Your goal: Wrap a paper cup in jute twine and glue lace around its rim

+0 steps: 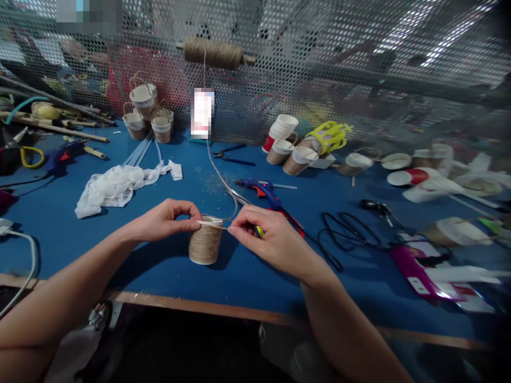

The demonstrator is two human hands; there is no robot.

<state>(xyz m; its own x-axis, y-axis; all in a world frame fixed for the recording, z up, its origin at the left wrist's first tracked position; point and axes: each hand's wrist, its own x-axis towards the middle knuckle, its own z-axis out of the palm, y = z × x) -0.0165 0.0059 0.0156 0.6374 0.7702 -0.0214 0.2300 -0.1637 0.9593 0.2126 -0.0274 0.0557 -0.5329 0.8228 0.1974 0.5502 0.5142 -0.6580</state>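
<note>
A paper cup wrapped in brown twine (204,246) stands upright near the table's front edge. Just below its white rim, my left hand (175,219) pinches the cup's upper left side, thumb and fingers closed. To the right of the cup, my right hand (265,231) pinches the twine (217,169) close to the rim. That strand runs down from a twine spool (213,53) on the mesh screen. Scissors (239,197) lie behind my right hand, and a yellow piece shows under its fingers. A blue glue gun (261,190) rests behind them.
White lace (115,186) lies at left, before several twine-wrapped cups (162,127). More cups (297,159) stand at back right. Black pliers (235,155) lie at the back. A black cable (347,231) coils at right beside a purple box (411,271). A second glue gun (59,157) lies at left.
</note>
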